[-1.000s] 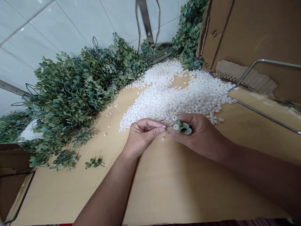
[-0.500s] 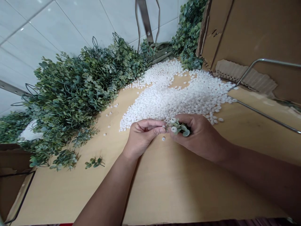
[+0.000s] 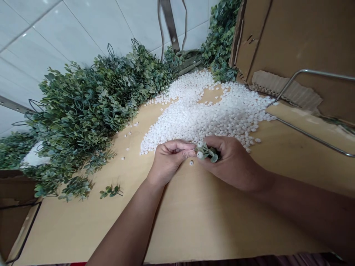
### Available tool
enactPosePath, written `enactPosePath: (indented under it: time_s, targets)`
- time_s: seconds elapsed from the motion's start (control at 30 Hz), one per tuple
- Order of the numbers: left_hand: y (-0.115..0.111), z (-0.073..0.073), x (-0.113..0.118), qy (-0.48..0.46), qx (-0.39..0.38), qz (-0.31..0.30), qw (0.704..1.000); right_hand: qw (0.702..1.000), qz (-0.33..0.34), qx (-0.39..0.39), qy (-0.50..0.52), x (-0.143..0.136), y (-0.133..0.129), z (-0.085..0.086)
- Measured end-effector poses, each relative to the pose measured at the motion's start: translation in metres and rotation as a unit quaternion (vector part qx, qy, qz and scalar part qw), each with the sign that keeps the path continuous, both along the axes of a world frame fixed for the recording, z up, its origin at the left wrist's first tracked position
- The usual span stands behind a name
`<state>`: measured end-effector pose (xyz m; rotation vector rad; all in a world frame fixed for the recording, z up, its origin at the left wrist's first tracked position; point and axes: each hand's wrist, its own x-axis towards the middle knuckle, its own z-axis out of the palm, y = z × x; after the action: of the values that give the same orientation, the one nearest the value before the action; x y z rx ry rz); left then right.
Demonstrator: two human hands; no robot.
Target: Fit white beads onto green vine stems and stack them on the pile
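Note:
My right hand [image 3: 231, 159] is closed round a sprig of artificial greenery [image 3: 212, 153], whose pale green leaves poke out toward the left. A few small white pieces [image 3: 200, 154] sit among its leaf tips. My left hand [image 3: 173, 159] is pinched at the sprig's left end, thumb against fingers; what lies between those fingertips is too small to make out. Just beyond both hands spreads a heap of small white bead-like pieces [image 3: 191, 118]. One loose white piece [image 3: 191, 162] lies on the table below the fingertips.
A large pile of artificial greenery [image 3: 91, 99] lines the tiled wall at left and back. One short sprig [image 3: 111, 191] lies on the wooden table [image 3: 177, 229]. At right stand a cardboard box [image 3: 299, 44] and a bent metal rod [image 3: 310, 137]. Another box [image 3: 16, 207] is at lower left.
My right hand and the sprig have shifted slightly left, closer to my left fingertips. The left hand stays pinched in nearly the same place.

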<state>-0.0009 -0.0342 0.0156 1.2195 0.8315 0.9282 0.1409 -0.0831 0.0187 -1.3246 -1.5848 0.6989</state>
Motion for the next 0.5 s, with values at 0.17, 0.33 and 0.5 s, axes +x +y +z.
enactPosePath:
  time_s: [0.17, 0.33, 0.5]
  targets:
    - [-0.0001, 0.0004, 0.0011, -0.012, -0.006, -0.001, 1.0, 0.999, -0.002, -0.015, 0.042, -0.0013, -0.0007, 0.0018]
    - [0.0006, 0.0012, -0.0007, -0.001, 0.0, 0.005, 1.0, 0.997, 0.013, -0.024, 0.077, -0.0018, 0.0001, 0.0006]
    - [0.0011, -0.0016, 0.0013, -0.001, -0.014, 0.0, 1.0, 0.995, -0.003, -0.045, 0.083, -0.0031, 0.0029, -0.0048]
